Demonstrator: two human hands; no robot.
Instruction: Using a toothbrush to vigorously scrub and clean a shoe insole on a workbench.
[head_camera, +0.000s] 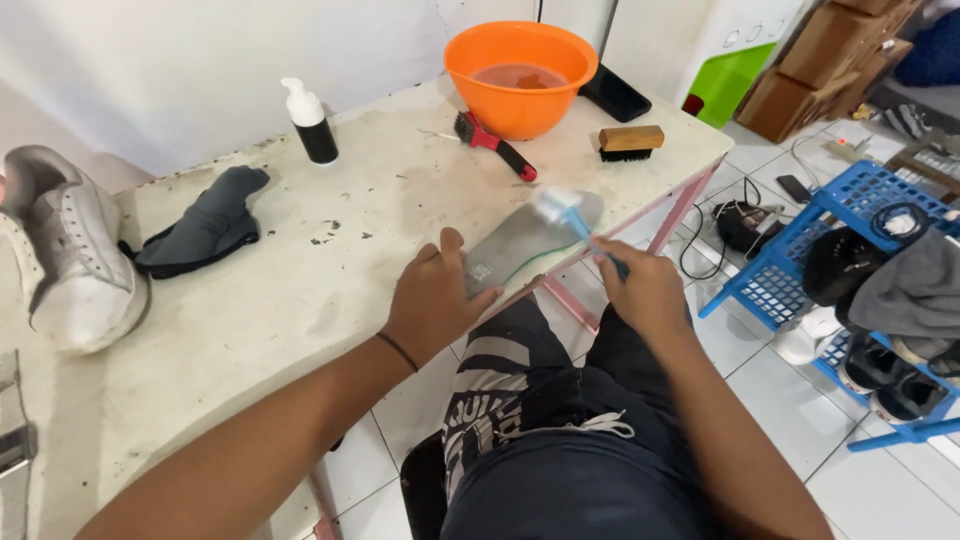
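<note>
My left hand (432, 298) grips the near end of a grey shoe insole (525, 240) that lies over the front edge of the worn white table (280, 290). My right hand (648, 290) holds a small blue-handled brush (578, 222). Its foamy white head rests on the far end of the insole and looks blurred.
An orange basin (520, 75) of water stands at the table's far end, with a red-handled brush (495, 143), a wooden brush (630, 142) and a foam pump bottle (311, 122). A dark cloth (205, 225) and a white sneaker (65, 250) lie left. A blue shoe rack (860, 280) stands right.
</note>
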